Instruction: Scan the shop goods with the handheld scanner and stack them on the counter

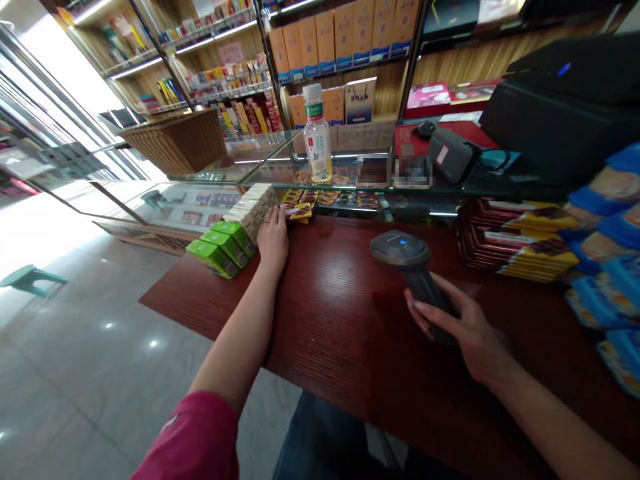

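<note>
A dark handheld barcode scanner (400, 250) is upright in the grip of my right hand (470, 327), its head toward the middle of the counter. My fingers wrap round its handle, and a small blue light glows on top. My left hand (273, 233) lies with fingers stretched forward along the right side of a row of small white boxes (255, 207). Its fingertips are close to some yellow packets (300, 211). At the near end of that row stand several bright green boxes (220, 247). Whether the left fingertips press on the boxes is hard to see.
The dark red wooden counter (325, 320) meets a glass case (280, 163) bearing a drink bottle (319, 140). Stacked red-and-yellow packs (515, 243) and blue-lidded tubs (610, 267) stand at right. Beyond are a black machine (565, 127) and a wicker basket (177, 143).
</note>
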Motion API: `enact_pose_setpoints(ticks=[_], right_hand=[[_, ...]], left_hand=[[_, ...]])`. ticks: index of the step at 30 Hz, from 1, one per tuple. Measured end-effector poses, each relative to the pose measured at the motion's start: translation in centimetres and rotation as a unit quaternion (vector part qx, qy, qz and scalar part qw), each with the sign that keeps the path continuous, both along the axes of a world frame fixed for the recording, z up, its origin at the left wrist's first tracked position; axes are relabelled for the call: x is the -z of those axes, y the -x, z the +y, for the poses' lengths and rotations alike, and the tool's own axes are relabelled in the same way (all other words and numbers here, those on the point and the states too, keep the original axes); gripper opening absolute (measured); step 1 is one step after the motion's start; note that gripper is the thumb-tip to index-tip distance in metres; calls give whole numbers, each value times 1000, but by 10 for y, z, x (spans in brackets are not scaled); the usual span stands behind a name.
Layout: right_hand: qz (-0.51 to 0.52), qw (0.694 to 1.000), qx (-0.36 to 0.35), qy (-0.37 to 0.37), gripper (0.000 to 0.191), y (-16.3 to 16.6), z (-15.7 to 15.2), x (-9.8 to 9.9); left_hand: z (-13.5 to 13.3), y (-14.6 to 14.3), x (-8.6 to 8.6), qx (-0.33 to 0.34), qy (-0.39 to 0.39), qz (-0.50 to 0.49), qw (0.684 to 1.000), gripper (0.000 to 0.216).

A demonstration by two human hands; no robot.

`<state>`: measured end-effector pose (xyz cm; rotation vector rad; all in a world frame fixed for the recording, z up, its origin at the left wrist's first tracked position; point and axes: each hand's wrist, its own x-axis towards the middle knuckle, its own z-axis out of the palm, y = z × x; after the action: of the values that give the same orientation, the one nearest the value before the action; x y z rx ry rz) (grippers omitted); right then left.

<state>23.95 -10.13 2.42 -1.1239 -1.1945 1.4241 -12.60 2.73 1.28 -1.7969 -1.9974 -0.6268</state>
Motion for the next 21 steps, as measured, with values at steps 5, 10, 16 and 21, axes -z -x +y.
enact_pose_setpoints(ticks=[5, 10, 16, 21], right_hand=[[1, 1000, 5, 0, 61, -1, 2, 4], [10, 1000, 18, -12, 52, -1, 4, 2], [12, 1000, 12, -10, 37, 1, 6, -10], [26, 999, 24, -35, 29, 4, 9, -14]], left_hand=[[-9, -20, 0, 40, 21, -6, 999, 52], [2, -14, 11, 69, 45, -45, 996, 57], [18, -2, 19, 71, 69, -85, 991, 66], [16, -2, 14, 69, 68, -86, 992, 69]])
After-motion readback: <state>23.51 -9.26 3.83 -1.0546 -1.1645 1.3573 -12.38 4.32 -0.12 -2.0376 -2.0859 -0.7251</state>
